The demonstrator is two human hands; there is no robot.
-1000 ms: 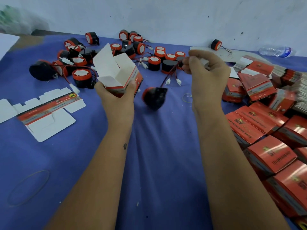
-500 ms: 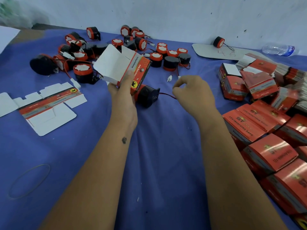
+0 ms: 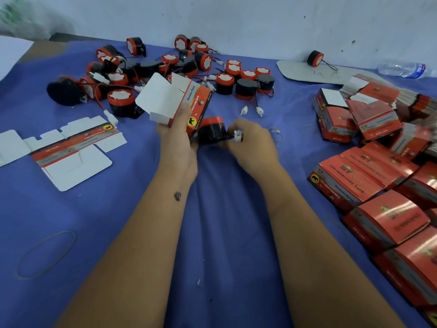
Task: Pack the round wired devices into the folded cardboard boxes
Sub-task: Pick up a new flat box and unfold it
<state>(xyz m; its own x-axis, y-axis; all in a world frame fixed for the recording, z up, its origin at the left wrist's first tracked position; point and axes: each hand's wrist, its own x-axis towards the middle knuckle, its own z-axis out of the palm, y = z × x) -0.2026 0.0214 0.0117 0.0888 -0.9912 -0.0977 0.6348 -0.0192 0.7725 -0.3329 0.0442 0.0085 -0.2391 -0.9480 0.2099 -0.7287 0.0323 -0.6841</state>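
Note:
My left hand (image 3: 176, 143) grips a folded red cardboard box (image 3: 186, 100) with its white flaps open toward the upper left. Just right of the box lies a round black device with a red rim (image 3: 211, 131), resting on the blue cloth against the box. My right hand (image 3: 254, 143) pinches the device's wire and white connector (image 3: 237, 136) at its right side. A heap of several more round wired devices (image 3: 170, 69) lies at the back of the table.
A flat unfolded box blank (image 3: 71, 150) lies at the left, and a rubber band (image 3: 46, 254) lies near the front left. Several closed red boxes (image 3: 378, 185) are piled at the right. A water bottle (image 3: 404, 69) and a grey board (image 3: 307, 73) lie at the back right.
My right hand came down from holding the wire high with the device dangling, and now gathers the wire close to the device. The box tipped over and moved next to the device.

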